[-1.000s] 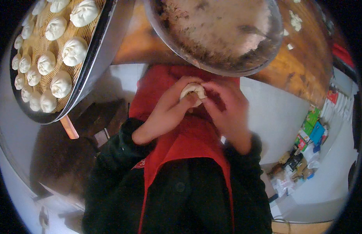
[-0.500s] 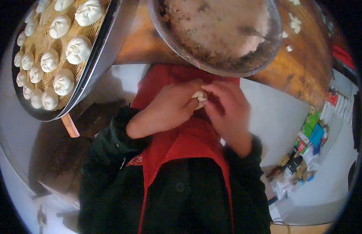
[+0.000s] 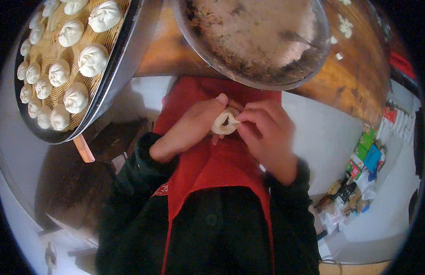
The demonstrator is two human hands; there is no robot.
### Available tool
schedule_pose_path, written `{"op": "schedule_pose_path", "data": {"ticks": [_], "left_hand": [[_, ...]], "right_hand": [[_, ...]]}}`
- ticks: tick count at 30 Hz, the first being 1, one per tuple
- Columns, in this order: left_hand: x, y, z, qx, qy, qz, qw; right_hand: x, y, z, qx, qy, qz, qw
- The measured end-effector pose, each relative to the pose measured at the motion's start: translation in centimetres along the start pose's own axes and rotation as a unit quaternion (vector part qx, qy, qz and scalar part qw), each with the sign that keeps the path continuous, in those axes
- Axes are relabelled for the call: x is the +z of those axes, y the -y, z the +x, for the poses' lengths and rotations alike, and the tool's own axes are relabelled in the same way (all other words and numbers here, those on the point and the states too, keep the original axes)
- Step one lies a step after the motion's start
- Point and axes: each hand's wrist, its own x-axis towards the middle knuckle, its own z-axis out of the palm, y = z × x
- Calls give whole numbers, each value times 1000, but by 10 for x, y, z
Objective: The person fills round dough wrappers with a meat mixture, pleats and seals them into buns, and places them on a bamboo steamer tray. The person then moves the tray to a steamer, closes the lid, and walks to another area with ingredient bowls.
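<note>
A small steamed bun [image 3: 220, 127] of pale dough is held in front of my red apron, below the near rim of the metal bowl. At its top is a round opening, dark inside. My left hand [image 3: 196, 120] cradles the bun from below and the left, its thumb raised away from the dough and fingertips showing beneath. With thumb and fingers, my right hand [image 3: 266, 130] pinches the dough's right edge and draws it into a small point. The underside of the bun is hidden by my left hand.
A round woven steamer tray [image 3: 48, 109] with several pleated buns stands at the upper left, a wooden handle [image 3: 84, 149] jutting below. A metal bowl [image 3: 249, 82] of minced filling sits on the wooden table [image 3: 359, 87]. Small dough bits [image 3: 345, 26] lie right of it.
My left thumb has lifted off the dough and my left hand has opened somewhat. The bun's opening has come into sight. My right hand still pinches the edge, slightly lower.
</note>
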Motion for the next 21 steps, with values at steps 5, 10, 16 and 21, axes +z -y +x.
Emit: {"op": "schedule_pose_path", "data": {"ticks": [5,10,16,21], "left_hand": [[-2,-6,0,-32,-28,90,995],[9,-3,1,-6,-81,78,994],[7,7,2,-12,-127,41,991],[11,19,-12,102,-138,53,984]], "right_hand": [[1,1,3,-22,16,-9,1000],[-1,6,1,-21,14,-17,1000],[4,11,0,-24,44,-27,998],[9,13,2,-28,-1,-13,1000]]}}
